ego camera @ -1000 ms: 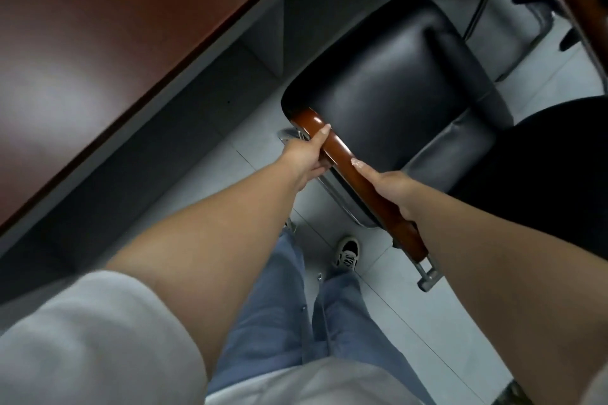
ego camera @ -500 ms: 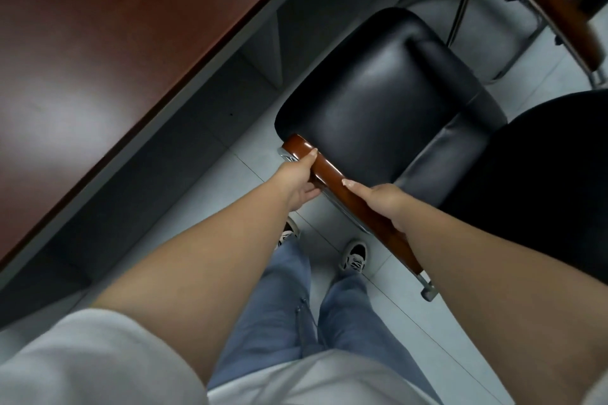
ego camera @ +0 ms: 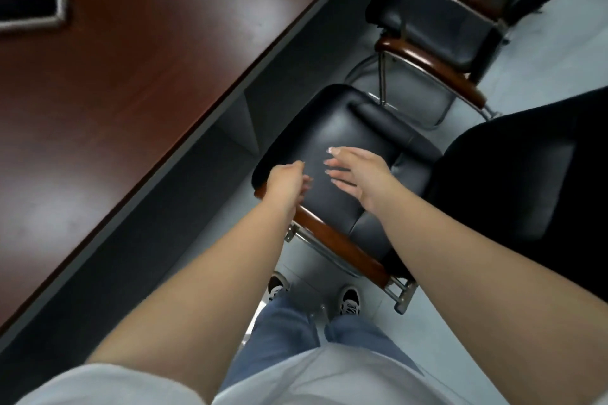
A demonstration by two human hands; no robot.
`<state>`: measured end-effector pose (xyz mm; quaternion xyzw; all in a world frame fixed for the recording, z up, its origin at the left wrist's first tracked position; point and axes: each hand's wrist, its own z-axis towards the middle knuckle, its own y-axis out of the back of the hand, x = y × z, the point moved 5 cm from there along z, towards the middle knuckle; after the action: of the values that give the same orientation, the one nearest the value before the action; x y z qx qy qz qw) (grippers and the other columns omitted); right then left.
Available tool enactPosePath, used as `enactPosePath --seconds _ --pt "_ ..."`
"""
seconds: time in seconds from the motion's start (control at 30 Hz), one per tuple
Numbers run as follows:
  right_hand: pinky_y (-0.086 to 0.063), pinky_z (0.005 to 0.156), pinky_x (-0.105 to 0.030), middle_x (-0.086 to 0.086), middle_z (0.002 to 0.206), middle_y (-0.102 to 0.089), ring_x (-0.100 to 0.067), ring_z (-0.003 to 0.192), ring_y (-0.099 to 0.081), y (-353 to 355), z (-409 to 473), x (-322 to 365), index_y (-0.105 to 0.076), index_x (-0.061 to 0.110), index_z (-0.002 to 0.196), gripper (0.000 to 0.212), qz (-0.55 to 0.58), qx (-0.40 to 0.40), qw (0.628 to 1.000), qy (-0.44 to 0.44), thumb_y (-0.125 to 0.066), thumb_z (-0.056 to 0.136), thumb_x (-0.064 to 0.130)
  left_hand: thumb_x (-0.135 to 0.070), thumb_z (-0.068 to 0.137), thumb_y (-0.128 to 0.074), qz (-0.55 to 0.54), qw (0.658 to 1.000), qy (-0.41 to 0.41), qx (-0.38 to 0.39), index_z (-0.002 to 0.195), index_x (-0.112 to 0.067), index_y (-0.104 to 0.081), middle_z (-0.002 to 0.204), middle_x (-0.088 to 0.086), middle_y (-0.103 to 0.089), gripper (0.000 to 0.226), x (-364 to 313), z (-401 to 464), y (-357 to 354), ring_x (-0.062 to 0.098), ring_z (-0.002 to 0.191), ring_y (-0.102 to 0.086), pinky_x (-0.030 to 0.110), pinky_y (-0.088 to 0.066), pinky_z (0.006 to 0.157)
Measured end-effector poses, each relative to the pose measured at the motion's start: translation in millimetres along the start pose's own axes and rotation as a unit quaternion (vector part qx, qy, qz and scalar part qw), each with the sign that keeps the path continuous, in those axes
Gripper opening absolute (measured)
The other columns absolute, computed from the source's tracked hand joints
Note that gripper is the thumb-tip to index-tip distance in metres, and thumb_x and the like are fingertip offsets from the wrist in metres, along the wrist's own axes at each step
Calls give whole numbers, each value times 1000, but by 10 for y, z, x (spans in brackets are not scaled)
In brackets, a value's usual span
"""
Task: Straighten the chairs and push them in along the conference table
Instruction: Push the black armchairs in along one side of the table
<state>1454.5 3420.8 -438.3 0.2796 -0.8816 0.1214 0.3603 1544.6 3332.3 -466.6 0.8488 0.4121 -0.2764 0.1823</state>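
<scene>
The big conference table [ego camera: 138,52] fills the top left. It is dark red-brown and shiny, with a grey edge running slantwise down to the left. A dark flat thing [ego camera: 31,8] with a pale rim lies on it near the left side, too blurry for me to tell what it is.

The grey floor [ego camera: 543,43] shows on the right and under my feet.

Right in front of me is a black chair [ego camera: 355,141]. Its soft seat points at the table, and the front of the seat is close to the table edge. Its back [ego camera: 513,171] is a big black shape on the right. The near armrest [ego camera: 342,246] is brown wood on a shiny metal frame, and it runs from under my left wrist down toward my shoes.

A second chair [ego camera: 441,10] like it stands farther along the table, at the top right, with brown armrests too.

My two bare arms reach out over the first chair. My left hand [ego camera: 284,179] is above the front end of the near armrest. Its fingers are curled in a little and they hold nothing. My right hand [ego camera: 357,171] floats over the seat with fingers straight and spread, palm down, holding nothing. I cannot tell if it touches the seat.

Below are my blue jeans [ego camera: 289,329], my white shirt [ego camera: 316,375] and my black and white shoes [ego camera: 349,301]
</scene>
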Motion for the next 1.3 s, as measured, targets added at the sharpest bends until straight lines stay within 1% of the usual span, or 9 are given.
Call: enactPosePath --seconds 0.23,0.37,0.47,0.57,0.7,0.83,1.0,1.13,1.3 --pt "-48 66 -18 0 75 -59 -10 65 -55 506 -487 336 -57 17 84 7 105 -84 987 93 -60 91 18 -17 96 -43 -38 992 -61 105 81 -15 -52 68 1 -55 18 -351 -585 -460 9 56 -48 18 -33 53" --pt "-48 70 -18 1 78 -59 -8 68 -56 542 -767 408 -59 10 108 17 72 -22 988 135 -54 94 18 -19 94 -47 -2 988 -108 114 85 -17 -57 69 -2 -56 14 -418 -977 -530 8 58 -51 20 -35 54" --pt "-48 67 -16 1 76 -58 -7 66 -56 596 -993 440 -58 6 116 25 73 18 984 161 -51 95 19 -22 93 -49 -26 987 -132 91 84 -17 -60 73 -1 -59 15 -398 -1226 -533 12 69 -56 24 -43 67" --pt "-50 73 -19 0 79 -60 -10 74 -58 806 -1265 418 -60 6 115 27 51 54 978 194 -52 95 22 -20 93 -50 -95 980 -159 68 87 -15 -62 76 2 -63 14 -244 -1575 -598 13 74 -59 26 -47 79" --pt "-51 80 -25 1 81 -63 -11 77 -60 1098 -1640 381 -62 12 109 21 47 112 964 235 -53 94 25 -19 93 -50 -163 961 -217 59 91 -14 -63 74 1 -66 14 -17 -2016 -777 11 69 -63 27 -51 80" --pt "-51 76 -23 1 81 -64 -11 74 -62 1316 -1980 328 -62 13 106 20 33 155 952 263 -53 94 27 -19 93 -48 -170 954 -241 60 95 -14 -62 78 1 -66 15 207 -2383 -987 11 71 -62 25 -51 74" --pt "-50 65 -20 -2 86 -66 -13 76 -63 1649 -2359 589 -63 19 96 13 38 181 932 313 -55 93 29 -16 93 -45 -199 930 -300 75 94 -14 -58 77 2 -65 13 24 -3016 -1256 14 72 -61 27 -49 81" --pt "-52 65 -19 0 82 -64 -9 72 -62 2203 -2519 986 -63 15 98 15 63 144 906 394 -58 91 28 -19 94 -47 -171 923 -331 94 85 -15 -59 75 1 -64 15 -171 -3370 -1647 13 74 -61 29 -48 90" --pt "-49 62 -13 4 77 -64 -2 65 -60 2821 -2287 1241 -63 18 90 12 -36 56 893 446 -60 89 30 -22 94 -51 -126 927 -341 89 86 -16 -60 77 1 -67 13 -396 -3371 -2135 13 79 -64 28 -50 86"
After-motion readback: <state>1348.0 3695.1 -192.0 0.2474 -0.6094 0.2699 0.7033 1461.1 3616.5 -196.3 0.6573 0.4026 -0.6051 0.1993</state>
